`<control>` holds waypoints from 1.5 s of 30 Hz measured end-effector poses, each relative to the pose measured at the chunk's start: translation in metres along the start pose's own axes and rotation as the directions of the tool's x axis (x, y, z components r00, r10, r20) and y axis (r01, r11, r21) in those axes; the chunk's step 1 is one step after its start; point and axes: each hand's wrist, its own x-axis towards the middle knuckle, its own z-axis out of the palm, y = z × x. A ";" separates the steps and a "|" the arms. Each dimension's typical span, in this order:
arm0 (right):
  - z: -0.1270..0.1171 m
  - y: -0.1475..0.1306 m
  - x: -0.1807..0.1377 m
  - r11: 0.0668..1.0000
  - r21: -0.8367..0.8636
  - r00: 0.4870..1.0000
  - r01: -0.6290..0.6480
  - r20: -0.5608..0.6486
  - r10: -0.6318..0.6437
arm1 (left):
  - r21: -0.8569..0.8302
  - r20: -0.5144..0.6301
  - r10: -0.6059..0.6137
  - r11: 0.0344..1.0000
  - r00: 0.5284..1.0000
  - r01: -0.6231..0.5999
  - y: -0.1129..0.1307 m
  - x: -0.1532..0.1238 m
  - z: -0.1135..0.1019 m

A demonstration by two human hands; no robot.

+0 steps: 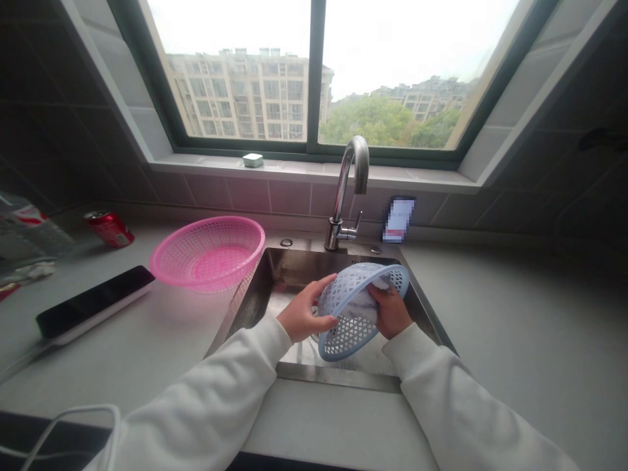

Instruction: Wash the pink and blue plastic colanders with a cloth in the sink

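A light blue plastic colander [349,340] is held tilted over the steel sink [284,261], its open side turned toward the right. My left hand [307,309] grips it from the left, fingers and thumb spread around its outer wall. My right hand [392,309] reaches inside the bowl and presses a whitish-grey cloth [362,305] against the inner wall. The right fingertips are partly hidden by the cloth. Behind the colander stands the chrome faucet [347,190], with no water visibly running from it.
Left of the sink lies a pink plastic basket [206,261]. Further left are a red can [108,229], a long black-topped device [95,304] and a clear plastic bottle [34,226]. A phone [399,219] leans on the wall right of the faucet. On the windowsill sits a small pale green box [252,160].
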 end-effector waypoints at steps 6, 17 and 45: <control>-0.001 0.011 -0.001 0.985 -0.172 0.977 0.007 0.213 0.030 | -0.014 -0.003 0.004 1.000 1.000 -0.004 0.000 0.000 0.001; 0.005 0.006 -0.005 0.994 -0.085 0.981 -0.063 0.178 0.077 | 0.004 0.001 0.007 1.000 1.000 -0.007 0.006 -0.001 0.002; -0.006 0.003 -0.002 0.973 -0.221 0.992 0.058 0.125 -0.031 | 0.065 -0.018 0.053 0.997 0.998 -0.052 0.008 -0.004 -0.001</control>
